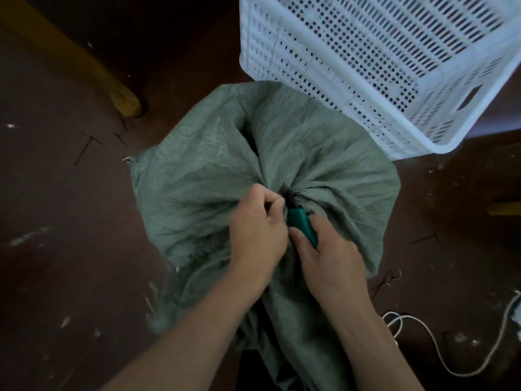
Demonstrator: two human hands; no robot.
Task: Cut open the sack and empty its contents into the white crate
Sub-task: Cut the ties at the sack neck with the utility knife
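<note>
A green woven sack [225, 153] sits bulging on the dark floor [70, 221], directly below the person and between both forearms. Its fabric is drawn into a gathered neck [294, 190] on the top, slightly toward the crate side of the bulge.

The left hand [256, 230] is curled, with thumb and forefinger pinching the bunched fabric at that neck. The right hand [327, 261] is wrapped around a green-handled cutter [303, 224]. Its dark tip points up and away from the person, straight into the gather just beside the left fingertips. Whether a cord or tie binds the neck cannot be made out, and the tool hides any cut.

The sack looks unopened, so the step in hand seems to be severing the closure.

The white crate [439, 149] stands beyond the sack toward the floor's far right, its near wall touching or almost touching the sack's far side, and it shows no contents. The right hand is on the crate's side. The cutter's long axis runs from the right palm toward the neck, roughly in line with the crate. Once the neck is open, the load would likely need tipping forward and rightward. The blade works very close to the left fingers, which is the obvious hazard.

A wooden leg [124, 103] stands at far left, and a white cable [456, 373] trails at near right.
</note>
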